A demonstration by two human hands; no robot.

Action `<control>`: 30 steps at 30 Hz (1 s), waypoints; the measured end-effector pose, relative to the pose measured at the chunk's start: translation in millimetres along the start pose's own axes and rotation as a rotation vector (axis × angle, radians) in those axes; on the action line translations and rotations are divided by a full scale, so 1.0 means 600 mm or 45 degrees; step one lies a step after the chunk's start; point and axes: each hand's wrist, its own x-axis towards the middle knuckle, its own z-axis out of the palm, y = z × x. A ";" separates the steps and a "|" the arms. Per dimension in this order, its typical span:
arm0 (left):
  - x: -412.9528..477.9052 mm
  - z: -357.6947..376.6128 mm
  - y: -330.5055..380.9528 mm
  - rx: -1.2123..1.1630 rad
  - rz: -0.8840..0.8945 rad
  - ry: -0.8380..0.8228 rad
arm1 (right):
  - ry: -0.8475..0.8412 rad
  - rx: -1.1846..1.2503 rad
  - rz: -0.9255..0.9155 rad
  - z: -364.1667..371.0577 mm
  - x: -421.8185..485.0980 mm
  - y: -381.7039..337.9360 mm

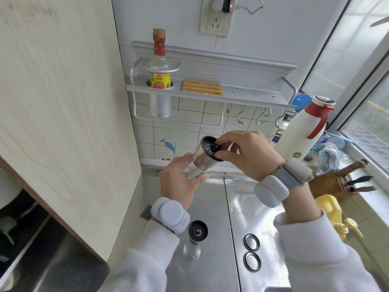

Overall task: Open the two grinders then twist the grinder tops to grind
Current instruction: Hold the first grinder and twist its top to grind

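Note:
I hold one grinder tilted in the air over the steel counter. It has a clear lower body and a steel upper part with a black top. My left hand grips its clear body from below. The thumb and fingers of my right hand pinch the black top and its small knob. A second grinder stands upright on the counter near my left wrist, black top with a small knob showing. Two black-rimmed round lids lie flat on the counter to its right.
A wooden panel walls the left side. On the wall hangs a metal rack with a soy sauce bottle and a wooden trivet. A white thermos jug, a knife block and a yellow object stand at right.

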 end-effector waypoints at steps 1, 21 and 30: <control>0.001 0.000 0.000 -0.001 0.003 -0.001 | 0.015 0.001 -0.003 0.001 0.000 0.001; 0.006 0.001 -0.005 -0.047 0.005 0.019 | 0.037 0.051 -0.017 0.000 0.001 0.005; 0.006 0.004 -0.011 -0.019 0.011 0.012 | 0.052 0.097 -0.018 0.007 0.005 0.006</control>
